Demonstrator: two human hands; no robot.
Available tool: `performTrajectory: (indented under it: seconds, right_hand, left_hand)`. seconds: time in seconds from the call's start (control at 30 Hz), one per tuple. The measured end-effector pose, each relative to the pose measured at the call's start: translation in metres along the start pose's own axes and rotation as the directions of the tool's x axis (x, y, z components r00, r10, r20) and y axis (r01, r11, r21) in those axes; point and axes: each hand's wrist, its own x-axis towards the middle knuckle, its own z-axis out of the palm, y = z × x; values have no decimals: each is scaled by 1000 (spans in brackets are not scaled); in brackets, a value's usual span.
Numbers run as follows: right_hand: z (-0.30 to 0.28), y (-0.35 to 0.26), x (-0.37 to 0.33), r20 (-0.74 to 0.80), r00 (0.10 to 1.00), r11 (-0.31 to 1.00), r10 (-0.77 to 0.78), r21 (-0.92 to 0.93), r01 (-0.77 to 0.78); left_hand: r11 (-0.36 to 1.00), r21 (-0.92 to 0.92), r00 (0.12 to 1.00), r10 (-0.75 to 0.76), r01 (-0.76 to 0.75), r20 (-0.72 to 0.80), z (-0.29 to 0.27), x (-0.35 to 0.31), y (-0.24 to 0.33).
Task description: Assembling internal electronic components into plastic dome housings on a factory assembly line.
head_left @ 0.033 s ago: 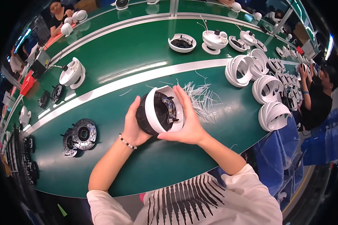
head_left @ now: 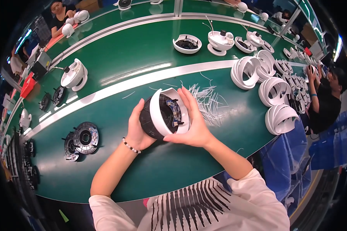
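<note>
Between both hands, above the green table, is a black round plastic part [head_left: 149, 122] set inside a white ring-shaped cover [head_left: 156, 111]. A small circuit board [head_left: 176, 111] with short black posts shows in the opening of the cover. My left hand [head_left: 138, 131] cups the black part from the left and below, with its thumb up along the side and the other fingers mostly hidden. From the right, my right hand [head_left: 194, 125] is closed on the white cover, thumb at its lower front edge and fingers over its upper rim.
Two black discs with circuit boards [head_left: 86, 138] lie at the left. Thin white strips [head_left: 209, 102] are piled beyond my right hand. Several white ring covers [head_left: 282, 119] stand in stacks on the right. White housings [head_left: 219, 41] rest across a pale rail [head_left: 142, 81]. Co-workers sit at the far left and right.
The black part and white cover have turned very slightly in my hands. Both hands keep their hold, and the table looks the same.
</note>
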Motion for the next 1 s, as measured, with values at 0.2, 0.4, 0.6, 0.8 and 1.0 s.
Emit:
performTrajectory:
  seconds: [0.2,0.4,0.6,0.8,1.0]
  right_hand:
    - [1,-8,-3,14,1000,983,-19,-184,22]
    - [3,-10,-4,55,986,888,-160,-428,168]
    - [0,-16,1,158,966,788,-203,-560,257]
    - [6,-10,6,175,963,792,-206,-547,269]
    - [15,6,1,-6,995,800,-102,-595,79]
  left_hand:
    - [997,-18,997,70,-71,-45,-2,5,-10]
    - [963,143,973,228,-230,27,9,6,-23]
    - [949,296,984,61,-109,167,-3,3,-15]
    - [984,168,988,26,-51,151,-13,1,-12]
    - [991,90,992,108,-102,-63,-16,12,-27]
